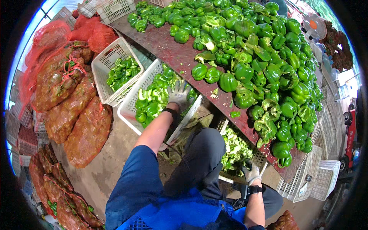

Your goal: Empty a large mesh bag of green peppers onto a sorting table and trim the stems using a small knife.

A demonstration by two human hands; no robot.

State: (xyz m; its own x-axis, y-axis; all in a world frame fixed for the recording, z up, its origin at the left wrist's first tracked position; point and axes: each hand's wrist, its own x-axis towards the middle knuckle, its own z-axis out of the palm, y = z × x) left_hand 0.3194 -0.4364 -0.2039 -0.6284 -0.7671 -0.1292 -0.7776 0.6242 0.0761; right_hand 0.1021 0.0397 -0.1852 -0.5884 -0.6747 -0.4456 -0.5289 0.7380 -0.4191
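Observation:
My left hand [179, 95], in a pale glove with grey fingertips, lies with spread fingers on cut green peppers [151, 100] in a white plastic crate [128, 115]. Between my legs and the table, my right hand [252, 173], also gloved, is at the near side of another crate [262, 163] filled with pale green pepper scraps [234, 147]. Its dark fingertips look apart at the scraps, partly in shadow, and I make out nothing held. A big heap of whole green peppers [274, 73] covers much of the dark red table [168, 44] ahead.
Left of my crate, stacked pale crates [100, 65] contain more green peppers. Full red mesh sacks [89, 132] lie on the floor at left. White crates [324, 178] stand at right, near a red wheeled vehicle [349, 132]. A fan [314, 26] stands behind the table.

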